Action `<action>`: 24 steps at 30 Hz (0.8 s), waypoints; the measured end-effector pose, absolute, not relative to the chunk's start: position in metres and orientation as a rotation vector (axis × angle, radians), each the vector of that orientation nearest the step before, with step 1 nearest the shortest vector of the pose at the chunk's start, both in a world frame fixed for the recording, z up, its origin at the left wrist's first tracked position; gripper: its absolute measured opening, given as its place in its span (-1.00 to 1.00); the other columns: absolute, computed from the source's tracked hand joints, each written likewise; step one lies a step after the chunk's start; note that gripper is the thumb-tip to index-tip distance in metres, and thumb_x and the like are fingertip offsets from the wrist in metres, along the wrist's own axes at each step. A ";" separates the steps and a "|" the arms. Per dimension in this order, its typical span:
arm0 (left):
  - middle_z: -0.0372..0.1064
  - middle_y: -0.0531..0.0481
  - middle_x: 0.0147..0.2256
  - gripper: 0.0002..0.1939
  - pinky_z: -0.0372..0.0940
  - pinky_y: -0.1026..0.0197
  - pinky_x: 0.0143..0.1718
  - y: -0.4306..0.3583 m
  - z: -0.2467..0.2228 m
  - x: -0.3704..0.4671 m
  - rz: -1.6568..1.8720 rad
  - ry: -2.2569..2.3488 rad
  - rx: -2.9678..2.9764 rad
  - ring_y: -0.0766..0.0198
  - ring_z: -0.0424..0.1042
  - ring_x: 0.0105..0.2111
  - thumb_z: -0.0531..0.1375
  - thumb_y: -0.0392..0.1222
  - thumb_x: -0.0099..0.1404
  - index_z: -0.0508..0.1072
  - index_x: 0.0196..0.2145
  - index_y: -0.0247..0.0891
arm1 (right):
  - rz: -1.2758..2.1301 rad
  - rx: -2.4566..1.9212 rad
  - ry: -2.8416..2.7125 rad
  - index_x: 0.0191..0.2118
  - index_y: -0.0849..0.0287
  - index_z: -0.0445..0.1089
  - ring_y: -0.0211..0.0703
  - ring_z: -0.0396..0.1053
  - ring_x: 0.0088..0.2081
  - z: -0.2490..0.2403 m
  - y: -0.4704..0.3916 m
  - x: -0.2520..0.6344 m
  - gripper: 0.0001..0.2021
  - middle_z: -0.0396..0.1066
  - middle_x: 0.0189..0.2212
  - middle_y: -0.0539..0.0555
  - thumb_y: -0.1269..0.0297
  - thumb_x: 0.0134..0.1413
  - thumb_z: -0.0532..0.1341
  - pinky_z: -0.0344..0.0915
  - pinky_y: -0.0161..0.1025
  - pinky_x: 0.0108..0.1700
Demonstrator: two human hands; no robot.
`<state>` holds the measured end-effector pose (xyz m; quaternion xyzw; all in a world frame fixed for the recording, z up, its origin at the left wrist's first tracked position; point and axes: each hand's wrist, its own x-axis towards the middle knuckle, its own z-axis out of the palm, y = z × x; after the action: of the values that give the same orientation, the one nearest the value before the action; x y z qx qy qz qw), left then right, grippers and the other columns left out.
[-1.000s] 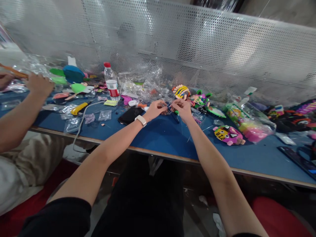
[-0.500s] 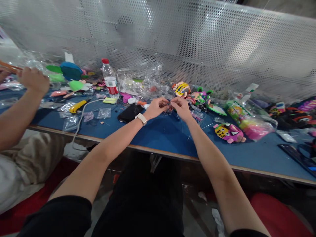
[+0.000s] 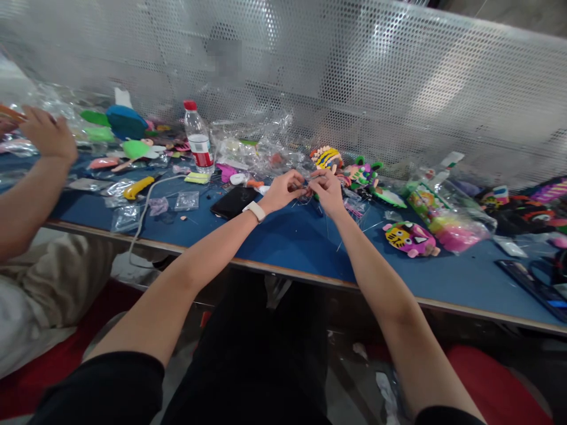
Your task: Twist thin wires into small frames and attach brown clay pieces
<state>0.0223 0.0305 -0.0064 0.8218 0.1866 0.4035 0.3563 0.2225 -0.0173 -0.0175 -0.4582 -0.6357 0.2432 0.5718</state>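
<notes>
My left hand point(image 3: 284, 191) and my right hand point(image 3: 326, 190) meet above the blue tabletop point(image 3: 287, 242), fingertips pinched close together. Something small and dark sits between them, too small to name. Thin clear strands lie on the table beneath and beside my right hand. Left of my left hand is a black phone-like slab point(image 3: 234, 202), with a white-and-orange glue-like tube point(image 3: 246, 182) behind it. Colourful foam pieces, one of them a striped yellow shape point(image 3: 326, 158), lie just beyond my right hand. A pink and yellow foam animal face point(image 3: 410, 237) rests further right.
A water bottle with a red cap point(image 3: 198, 139) stands at the back left. Nearer are a yellow cutter point(image 3: 138, 188) and a white cable point(image 3: 146, 206). At far left a co-worker's hand point(image 3: 49, 134) holds something orange. A perforated metal panel point(image 3: 287, 65) closes off the back.
My two hands stay together, with fingertips shifting only slightly. The co-worker's hand at the left has moved a little further left.
</notes>
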 end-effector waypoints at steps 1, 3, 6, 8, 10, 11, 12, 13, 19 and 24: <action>0.65 -0.12 -0.21 -0.83 0.54 0.02 -0.11 0.031 -0.007 0.023 1.037 0.482 2.127 0.13 0.64 -0.23 0.35 -0.20 0.46 0.49 -0.03 -0.22 | 0.560 -1.064 -1.497 0.04 -0.05 0.35 -0.03 0.52 -0.38 -0.018 -0.017 0.223 -0.69 0.49 -0.42 -0.04 -0.02 0.33 0.36 0.60 0.04 -0.16; 0.63 -0.10 -0.27 -0.90 0.52 0.04 -0.15 0.031 -0.008 0.024 1.041 0.471 2.153 0.15 0.62 -0.27 0.34 -0.18 0.47 0.51 -0.15 -0.22 | 0.557 -1.034 -1.483 0.01 -0.04 0.34 -0.07 0.48 -0.43 -0.019 -0.015 0.223 -0.70 0.45 -0.47 -0.08 0.01 0.31 0.37 0.57 -0.02 -0.23; 0.61 -0.07 -0.31 -0.88 0.48 0.10 -0.20 0.030 -0.009 0.026 1.113 0.445 2.164 0.20 0.58 -0.31 0.35 -0.17 0.46 0.50 -0.20 -0.22 | 0.587 -0.999 -1.432 -0.05 -0.05 0.33 -0.12 0.44 -0.48 -0.020 -0.012 0.224 -0.66 0.42 -0.51 -0.13 -0.05 0.26 0.41 0.53 -0.09 -0.32; 0.61 -0.07 -0.31 -0.87 0.47 0.13 -0.21 0.029 -0.009 0.027 1.185 0.449 2.143 0.21 0.57 -0.31 0.36 -0.18 0.45 0.50 -0.23 -0.22 | 0.595 -0.981 -1.440 -0.08 -0.06 0.33 -0.11 0.46 -0.48 -0.020 -0.012 0.224 -0.61 0.45 -0.49 -0.12 -0.13 0.24 0.43 0.54 -0.09 -0.31; 0.61 -0.07 -0.30 -0.86 0.47 0.13 -0.21 0.031 -0.010 0.027 1.215 0.452 2.113 0.21 0.58 -0.31 0.38 -0.20 0.43 0.49 -0.25 -0.22 | 0.539 -0.983 -1.473 -0.09 -0.05 0.35 -0.09 0.51 -0.43 -0.018 -0.013 0.224 -0.59 0.50 -0.44 -0.07 -0.19 0.24 0.45 0.57 -0.07 -0.25; 0.61 -0.07 -0.31 -0.86 0.47 0.13 -0.21 0.032 -0.012 0.027 1.213 0.452 2.098 0.21 0.58 -0.31 0.38 -0.21 0.43 0.48 -0.25 -0.21 | 0.479 -0.999 -1.489 -0.10 -0.04 0.37 -0.08 0.53 -0.39 -0.018 -0.015 0.224 -0.59 0.53 -0.39 -0.04 -0.19 0.25 0.44 0.58 -0.06 -0.22; 0.61 -0.06 -0.31 -0.85 0.47 0.13 -0.22 0.034 -0.013 0.027 1.208 0.456 2.084 0.21 0.59 -0.32 0.38 -0.21 0.43 0.48 -0.26 -0.21 | 0.402 -1.023 -1.506 -0.10 -0.04 0.40 -0.07 0.56 -0.35 -0.016 -0.017 0.223 -0.61 0.57 -0.33 0.00 -0.19 0.28 0.43 0.59 -0.05 -0.18; 0.61 -0.06 -0.32 -0.85 0.47 0.13 -0.22 0.035 -0.014 0.027 1.208 0.464 2.073 0.20 0.59 -0.32 0.38 -0.21 0.42 0.48 -0.25 -0.20 | 0.315 -1.047 -1.527 -0.10 -0.02 0.43 -0.06 0.58 -0.30 -0.015 -0.019 0.223 -0.64 0.59 -0.26 0.04 -0.17 0.31 0.42 0.60 -0.03 -0.15; 0.59 -0.02 -0.37 -0.87 0.44 0.16 -0.27 0.040 -0.015 0.025 1.218 0.516 2.109 0.23 0.56 -0.36 0.38 -0.23 0.40 0.48 -0.24 -0.20 | -0.133 -1.082 -1.781 -0.15 0.02 0.62 0.12 0.61 -0.05 -0.001 -0.032 0.228 -0.87 0.63 -0.03 0.17 0.15 0.42 0.33 0.60 0.17 0.08; 0.59 -0.02 -0.36 -0.88 0.42 0.17 -0.25 0.034 -0.011 0.023 1.208 0.541 2.205 0.25 0.53 -0.36 0.35 -0.27 0.42 0.47 -0.25 -0.21 | -0.203 -1.112 -1.898 -0.09 -0.01 0.69 0.18 0.61 0.05 0.000 -0.031 0.233 -0.85 0.67 -0.03 0.18 0.28 0.42 0.31 0.54 0.26 0.21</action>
<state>0.0230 0.0338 -0.0115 0.8228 0.2017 0.4507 0.2813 0.2326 -0.0312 0.0003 -0.4495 -0.7675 -0.0822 0.4496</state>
